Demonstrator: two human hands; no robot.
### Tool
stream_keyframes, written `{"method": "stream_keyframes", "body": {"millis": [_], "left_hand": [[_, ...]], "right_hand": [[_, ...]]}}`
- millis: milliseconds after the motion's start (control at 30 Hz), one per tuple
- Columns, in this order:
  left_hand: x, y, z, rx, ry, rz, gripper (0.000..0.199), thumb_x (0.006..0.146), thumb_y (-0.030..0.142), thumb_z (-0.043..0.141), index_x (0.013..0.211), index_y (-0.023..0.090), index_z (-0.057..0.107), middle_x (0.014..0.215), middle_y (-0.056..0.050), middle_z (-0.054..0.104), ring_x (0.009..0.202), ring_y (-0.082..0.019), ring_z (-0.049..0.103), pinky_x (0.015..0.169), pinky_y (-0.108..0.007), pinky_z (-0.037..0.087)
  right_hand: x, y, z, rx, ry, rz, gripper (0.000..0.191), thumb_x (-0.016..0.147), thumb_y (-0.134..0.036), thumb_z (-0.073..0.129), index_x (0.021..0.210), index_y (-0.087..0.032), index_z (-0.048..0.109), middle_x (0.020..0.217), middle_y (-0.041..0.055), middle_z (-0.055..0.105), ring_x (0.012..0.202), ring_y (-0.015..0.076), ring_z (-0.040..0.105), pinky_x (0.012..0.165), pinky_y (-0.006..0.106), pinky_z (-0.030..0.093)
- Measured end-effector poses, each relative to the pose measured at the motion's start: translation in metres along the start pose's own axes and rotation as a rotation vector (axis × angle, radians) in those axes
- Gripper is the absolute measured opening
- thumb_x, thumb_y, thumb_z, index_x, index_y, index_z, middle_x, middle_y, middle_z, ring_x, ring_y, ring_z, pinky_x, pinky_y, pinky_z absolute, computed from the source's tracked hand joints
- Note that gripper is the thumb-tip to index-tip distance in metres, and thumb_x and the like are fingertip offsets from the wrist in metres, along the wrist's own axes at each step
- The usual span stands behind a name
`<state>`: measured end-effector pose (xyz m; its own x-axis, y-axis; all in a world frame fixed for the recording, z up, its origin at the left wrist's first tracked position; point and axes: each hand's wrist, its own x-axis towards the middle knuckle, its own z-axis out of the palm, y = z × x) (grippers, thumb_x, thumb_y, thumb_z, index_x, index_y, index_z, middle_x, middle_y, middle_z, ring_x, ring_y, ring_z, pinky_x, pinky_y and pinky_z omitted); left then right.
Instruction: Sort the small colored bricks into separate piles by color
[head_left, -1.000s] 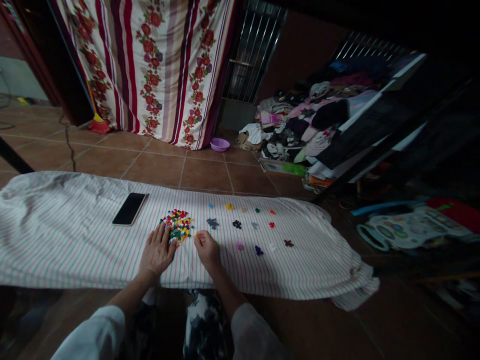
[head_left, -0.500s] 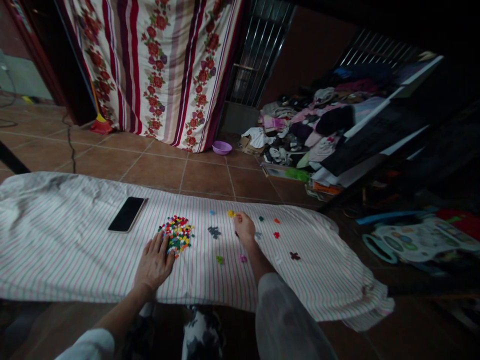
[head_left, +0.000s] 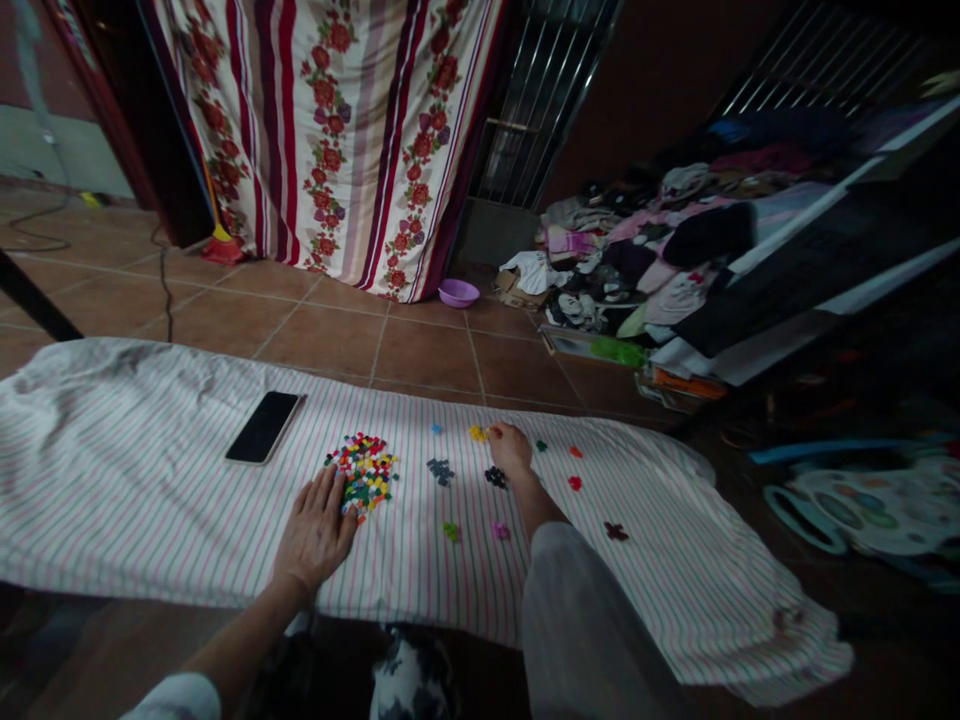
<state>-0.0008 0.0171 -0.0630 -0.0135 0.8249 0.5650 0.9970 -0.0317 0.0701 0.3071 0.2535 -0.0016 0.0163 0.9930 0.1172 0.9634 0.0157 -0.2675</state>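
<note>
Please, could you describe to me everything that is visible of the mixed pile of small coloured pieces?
The mixed pile is a loose, low heap of many tiny pieces, red, yellow, green, white and orange among them. They look like plastic; their exact shape is too small to tell. It lies on the striped cloth, between the phone and the dark grey group. The left hand rests at its near left edge, fingers seemingly touching it.

The mixed pile [head_left: 366, 470] is showing red, yellow, green, white and orange, one cluster [head_left: 478, 433] is going all yellow, the cloth [head_left: 172, 490] is sporting pink and greenish stripes on white, and the curtain [head_left: 367, 130] is rocking red flowers (stripes too).
</note>
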Motion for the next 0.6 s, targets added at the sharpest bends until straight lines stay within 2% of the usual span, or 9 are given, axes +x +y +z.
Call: {"method": "stream_keyframes", "body": {"millis": [133,333,600], "left_hand": [[0.0003,0.0003,-0.0010,0.002,-0.026,-0.010,0.060,0.093,0.043,0.039,0.142,0.009,0.041,0.147,-0.019,0.046,0.137,-0.031,0.044,0.108,-0.046,0.039],[0.0009,0.0014,-0.0025,-0.016,-0.068,-0.045,0.060,0.093,0.044,0.036,0.142,0.009,0.043,0.148,-0.019,0.045,0.138,-0.030,0.042,0.110,-0.046,0.037],[0.0023,0.0021,-0.0040,-0.003,-0.044,-0.034,0.059,0.093,0.044,0.038,0.139,0.008,0.046,0.147,-0.019,0.046,0.136,-0.031,0.044,0.109,-0.046,0.038]], "right_hand": [[0.0026,0.0000,0.0027,-0.012,-0.020,-0.009,0.028,0.090,-0.022,0.051,0.100,-0.023,0.077,0.101,0.0080,0.074,0.091,0.0187,0.067,0.074,0.024,0.045],[0.0055,-0.0034,0.0037,-0.002,-0.057,-0.058,0.029,0.090,-0.019,0.050,0.096,-0.025,0.078,0.101,0.0070,0.075,0.090,0.0197,0.067,0.075,0.026,0.046],[0.0048,0.0020,0.0004,0.082,-0.095,-0.063,0.034,0.088,-0.012,0.047,0.102,-0.022,0.077,0.105,0.0065,0.075,0.098,0.0184,0.068,0.083,0.024,0.047]]}}
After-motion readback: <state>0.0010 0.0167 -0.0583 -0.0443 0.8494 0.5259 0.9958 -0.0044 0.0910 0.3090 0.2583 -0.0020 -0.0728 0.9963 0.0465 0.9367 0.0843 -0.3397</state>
